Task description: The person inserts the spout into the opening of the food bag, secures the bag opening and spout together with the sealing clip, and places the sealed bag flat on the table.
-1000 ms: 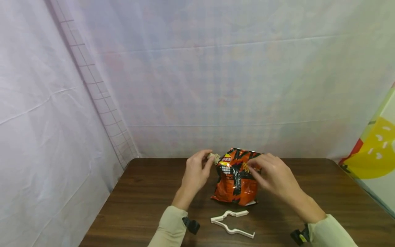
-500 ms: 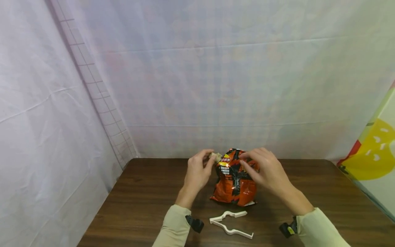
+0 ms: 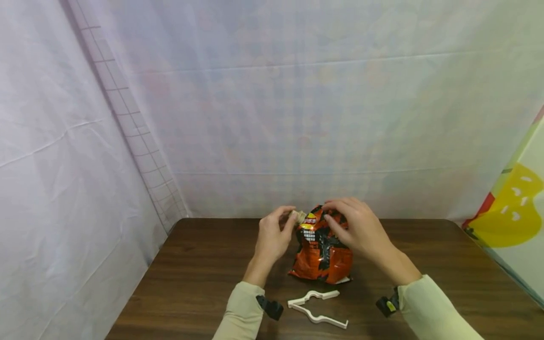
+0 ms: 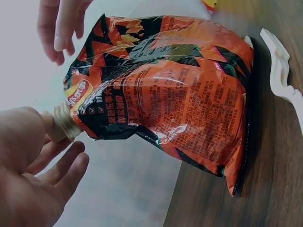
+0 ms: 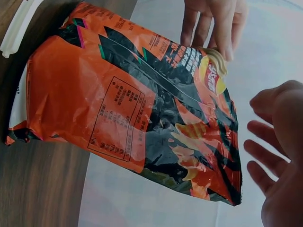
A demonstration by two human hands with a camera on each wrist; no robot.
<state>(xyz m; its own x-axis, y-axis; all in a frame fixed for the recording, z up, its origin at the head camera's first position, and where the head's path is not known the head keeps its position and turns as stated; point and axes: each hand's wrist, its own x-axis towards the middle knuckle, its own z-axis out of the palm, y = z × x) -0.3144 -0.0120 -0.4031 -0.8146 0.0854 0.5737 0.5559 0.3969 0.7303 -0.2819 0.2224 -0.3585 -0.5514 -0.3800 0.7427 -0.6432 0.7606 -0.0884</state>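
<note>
An orange and black crisp bag [image 3: 325, 255] stands on the table with its crimped top edge upward. At its upper left corner my left hand [image 3: 272, 236] pinches a small beige ridged piece [image 4: 65, 122], whose exact kind I cannot tell. The piece touches the bag's corner. My right hand [image 3: 361, 226] hovers at the bag's upper right, in front of it in the head view. In the right wrist view, the loosely bent fingers [image 5: 267, 151] are apart from the bag's top edge and hold nothing.
A white bag clip [image 3: 316, 309], hinged and spread apart, lies on the brown wooden table [image 3: 204, 274] in front of the bag. A pale curtain [image 3: 272, 118] hangs behind the table, and another is at the left.
My right hand has moved left and slightly up along the top of the bag. The left hand stays at the upper left corner, pinching the beige piece.
</note>
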